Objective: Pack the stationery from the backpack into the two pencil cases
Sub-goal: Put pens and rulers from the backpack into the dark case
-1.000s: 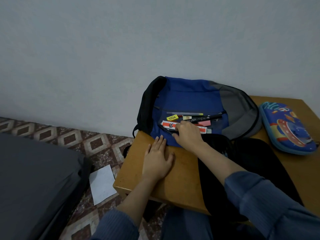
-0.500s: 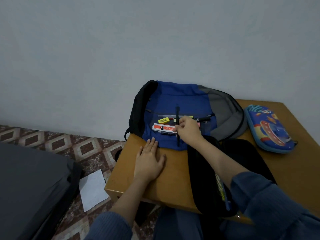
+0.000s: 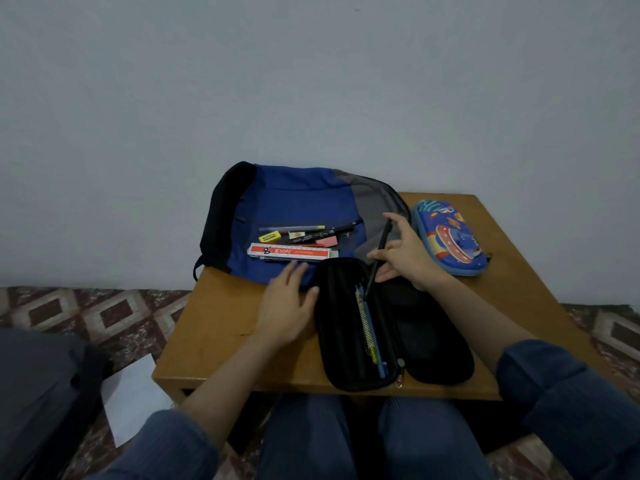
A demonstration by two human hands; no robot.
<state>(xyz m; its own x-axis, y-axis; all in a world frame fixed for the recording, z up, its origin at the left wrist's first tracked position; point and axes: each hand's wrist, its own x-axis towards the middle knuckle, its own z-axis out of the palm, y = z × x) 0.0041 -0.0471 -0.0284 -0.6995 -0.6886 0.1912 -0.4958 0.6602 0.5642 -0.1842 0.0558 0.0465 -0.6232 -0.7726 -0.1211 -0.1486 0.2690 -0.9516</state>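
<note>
Status: packing is in progress, at an early stage by my estimate

1. Done: the black pencil case lies unzipped and open on the table, near edge. Its left half already holds a few pencils, laid lengthwise.
2. In hand: my right hand pinches a black pen between thumb and fingers, the other fingers spread. The pen is tilted, lower tip pointing into the far end of the open case, just above the pencils; it is not yet laid down.
3. My left hand lies flat on the table, fingers straight, grasping nothing, its thumb side against the case rim.
4. Left to do: the ruler box, yellow eraser, pink eraser and several markers remain on the backpack. The blue pencil case lies closed, just right of the backpack, and appears unused so far.

Change against the frame half a second earlier:
- My right hand was over the backpack's stationery with the pen; it has carried the pen back to the case.
- My left hand has shifted right, from bare table to the case rim
</note>
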